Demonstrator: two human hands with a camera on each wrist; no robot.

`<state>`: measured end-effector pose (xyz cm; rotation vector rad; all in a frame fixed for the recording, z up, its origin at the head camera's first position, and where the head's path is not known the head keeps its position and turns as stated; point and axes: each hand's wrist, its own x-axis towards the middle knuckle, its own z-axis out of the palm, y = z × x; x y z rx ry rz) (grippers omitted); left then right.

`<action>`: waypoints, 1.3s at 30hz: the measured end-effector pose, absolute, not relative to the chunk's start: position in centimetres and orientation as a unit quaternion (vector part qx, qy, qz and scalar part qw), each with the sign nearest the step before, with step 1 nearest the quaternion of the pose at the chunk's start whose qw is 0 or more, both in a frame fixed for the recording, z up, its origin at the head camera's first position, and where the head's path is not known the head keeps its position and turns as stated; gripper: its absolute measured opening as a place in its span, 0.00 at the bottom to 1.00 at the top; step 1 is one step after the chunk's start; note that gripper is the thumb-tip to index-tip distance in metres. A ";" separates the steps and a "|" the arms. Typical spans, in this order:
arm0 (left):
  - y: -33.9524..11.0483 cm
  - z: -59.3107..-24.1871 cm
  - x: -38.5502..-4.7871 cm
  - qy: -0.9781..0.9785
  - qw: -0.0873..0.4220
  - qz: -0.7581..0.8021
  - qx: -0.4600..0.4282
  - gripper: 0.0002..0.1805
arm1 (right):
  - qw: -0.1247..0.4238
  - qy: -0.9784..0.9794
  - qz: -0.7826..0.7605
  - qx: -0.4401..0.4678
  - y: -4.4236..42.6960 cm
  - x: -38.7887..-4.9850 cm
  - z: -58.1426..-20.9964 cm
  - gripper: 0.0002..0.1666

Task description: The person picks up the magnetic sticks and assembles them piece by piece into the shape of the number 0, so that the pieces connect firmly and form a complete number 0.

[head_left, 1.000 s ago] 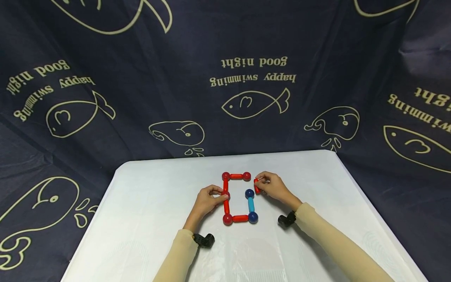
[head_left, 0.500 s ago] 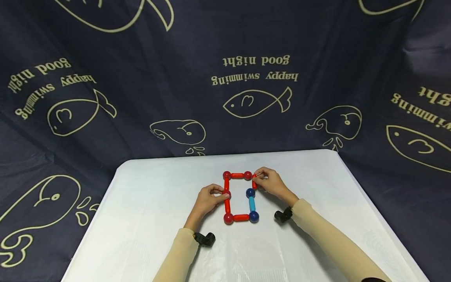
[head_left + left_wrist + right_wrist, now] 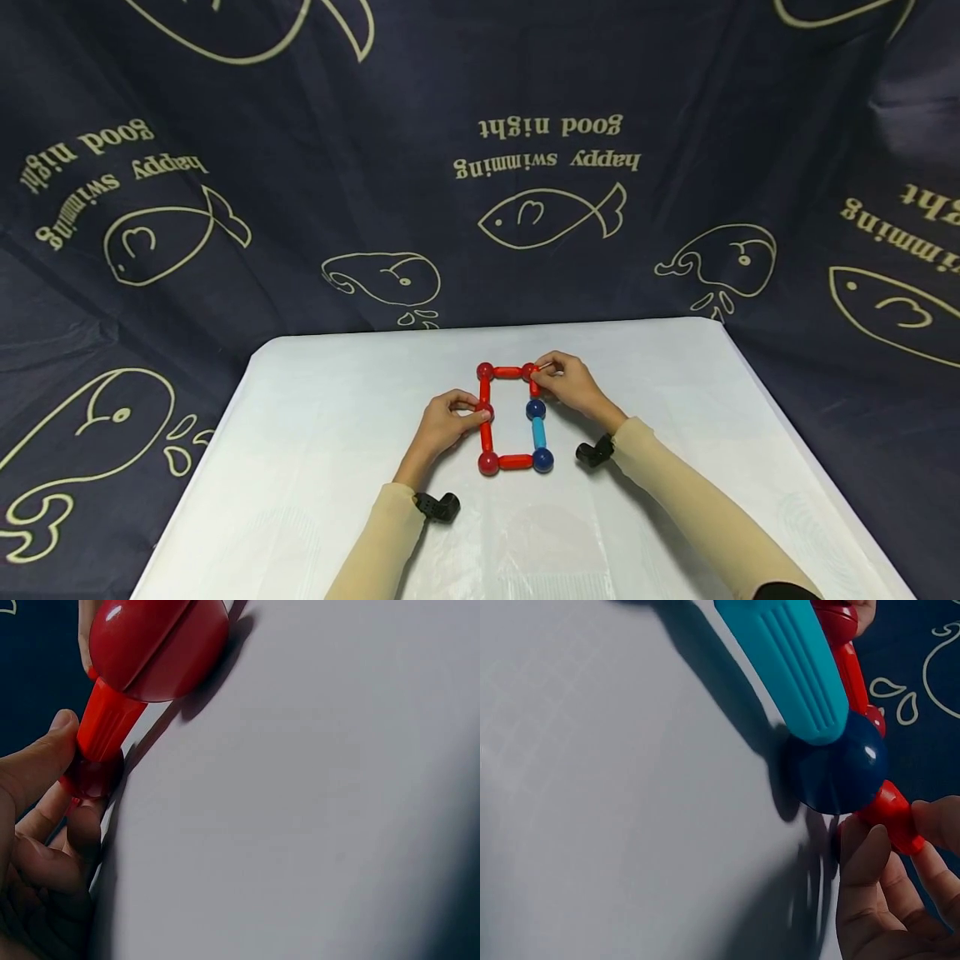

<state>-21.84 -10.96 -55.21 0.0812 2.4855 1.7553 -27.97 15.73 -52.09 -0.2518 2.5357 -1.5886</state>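
Note:
On the table lies an upright rectangle of magnetic balls and rods, seen in the head view. My left hand (image 3: pixel 444 421) pinches the middle red ball (image 3: pixel 94 776) on its left side, thumb and fingers around it. A short red magnetic rod (image 3: pixel 900 825) is between the thumb and fingers of my right hand (image 3: pixel 572 382). This rod lines up between the upper right red ball (image 3: pixel 529 372), partly behind my fingers, and a dark blue ball (image 3: pixel 536 409). Whether both ends touch is hard to tell. Below that ball, a light blue rod (image 3: pixel 538 433) runs to another blue ball (image 3: pixel 542 460).
Red rods join the upper left red ball (image 3: pixel 485 372) to its neighbours. A bottom red rod (image 3: pixel 515 462) links the lower left red ball (image 3: pixel 488 463) to the lower blue ball. The white table (image 3: pixel 337 467) ends at a dark patterned cloth (image 3: pixel 375 167) behind.
My right hand has moved left and slightly away from me, carrying the red rod from outside the rectangle into the gap on its right side. My left hand keeps its hold on the ball.

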 end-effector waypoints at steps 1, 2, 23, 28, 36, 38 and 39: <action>-10.9 -55.2 -21.8 0.815 0.048 0.576 0.027 0.19 | 0.071 0.843 -0.527 -0.082 15.7 -27.9 -52.1 0.15; -10.9 -55.2 -21.9 0.815 0.048 0.576 0.027 0.19 | 0.072 0.843 -0.526 -0.082 15.6 -27.9 -52.1 0.15; -10.9 -55.5 -22.0 0.812 0.045 0.581 0.029 0.18 | 0.086 0.833 -0.543 -0.065 15.4 -27.8 -52.8 0.16; -10.8 -55.3 -21.9 0.812 0.043 0.580 0.036 0.17 | 0.069 0.852 -0.515 -0.066 15.4 -27.7 -53.2 0.16; -10.9 -55.3 -21.8 0.801 0.040 0.595 0.042 0.16 | 0.062 0.861 -0.501 -0.059 15.3 -27.5 -53.3 0.17; -10.9 -55.3 -21.8 0.803 0.037 0.594 0.043 0.16 | 0.062 0.861 -0.502 -0.056 15.3 -27.5 -53.3 0.17; -10.9 -55.2 -21.8 0.803 0.037 0.594 0.044 0.15 | 0.063 0.861 -0.502 -0.055 15.3 -27.5 -53.3 0.17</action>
